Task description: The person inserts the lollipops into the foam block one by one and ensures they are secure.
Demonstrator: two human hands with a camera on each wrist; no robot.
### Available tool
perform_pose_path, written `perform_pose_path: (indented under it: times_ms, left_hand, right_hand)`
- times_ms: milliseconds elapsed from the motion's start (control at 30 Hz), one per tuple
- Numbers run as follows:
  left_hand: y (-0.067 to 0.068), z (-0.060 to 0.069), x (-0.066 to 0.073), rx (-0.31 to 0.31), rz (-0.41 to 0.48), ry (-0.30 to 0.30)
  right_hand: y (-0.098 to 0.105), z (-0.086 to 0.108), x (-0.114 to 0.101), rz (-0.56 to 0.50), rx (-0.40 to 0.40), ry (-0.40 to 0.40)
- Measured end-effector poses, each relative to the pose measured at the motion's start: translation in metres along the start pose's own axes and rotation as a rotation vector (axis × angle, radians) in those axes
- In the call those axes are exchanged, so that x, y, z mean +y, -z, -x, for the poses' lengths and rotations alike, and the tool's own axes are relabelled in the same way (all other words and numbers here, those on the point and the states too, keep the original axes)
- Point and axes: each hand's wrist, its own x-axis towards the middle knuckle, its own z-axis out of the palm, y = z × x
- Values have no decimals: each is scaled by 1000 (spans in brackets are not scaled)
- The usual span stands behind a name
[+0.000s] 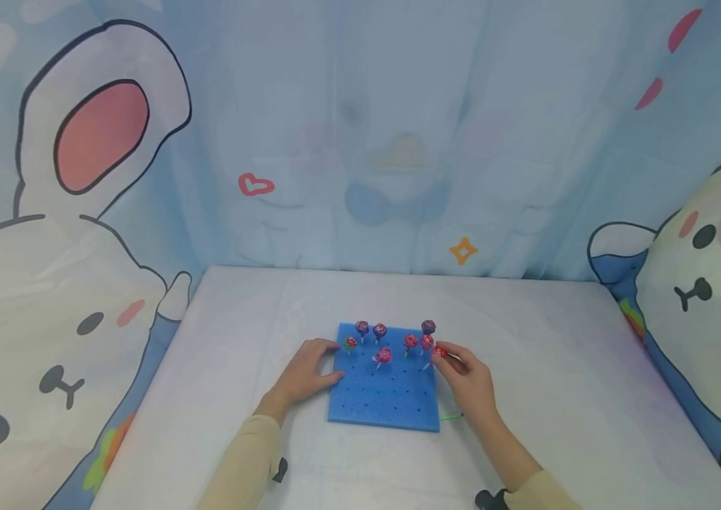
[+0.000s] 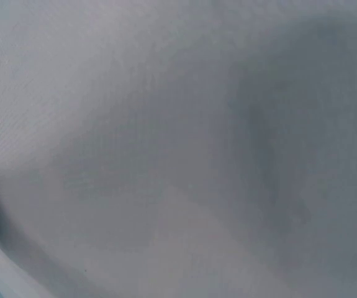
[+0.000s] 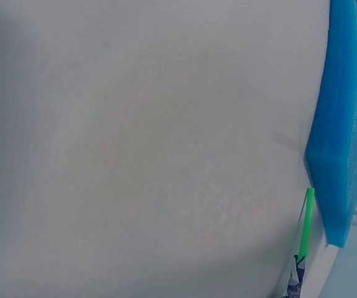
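A blue foam board with rows of small holes lies on the white table. Several wrapped lollipops stand in its far half, among them a pink one, a purple one and a red-and-green one. My left hand rests against the board's left edge, thumb and fingers spread apart. With thumb and fingers, my right hand pinches a red lollipop above the right edge, its white stick slanting down towards the board. Whether the stick tip is in a hole, I cannot tell.
Beside the board's right side lies a lollipop with a green stick and a dark patterned wrapper, partly out of view. The white tablecloth runs back to a blue cartoon curtain. The left wrist view shows mostly blurred white cloth.
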Motion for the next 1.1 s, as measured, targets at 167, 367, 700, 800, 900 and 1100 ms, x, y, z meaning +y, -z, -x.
perform_pose_path:
  times_ms: [167, 367, 700, 800, 900, 1100]
  left_hand:
    - [0, 0, 0, 2, -6, -4]
    - [0, 0, 0, 4, -6, -8]
    - [-1, 0, -1, 0, -2, 4]
    - [-2, 0, 0, 3, 1, 4]
    - [-2, 0, 0, 2, 3, 5]
    - [-1, 1, 1, 6, 3, 8]
  right_hand:
    - [-3, 1, 1, -6, 11, -7]
    - [-6, 2, 3, 0, 2, 16]
    - [-13, 2, 6, 27, -30, 78]
    - [-15, 2, 9, 61, -30, 66]
    - [-17, 2, 10, 85, -24, 50]
    - [-18, 1, 8, 134, -12, 60]
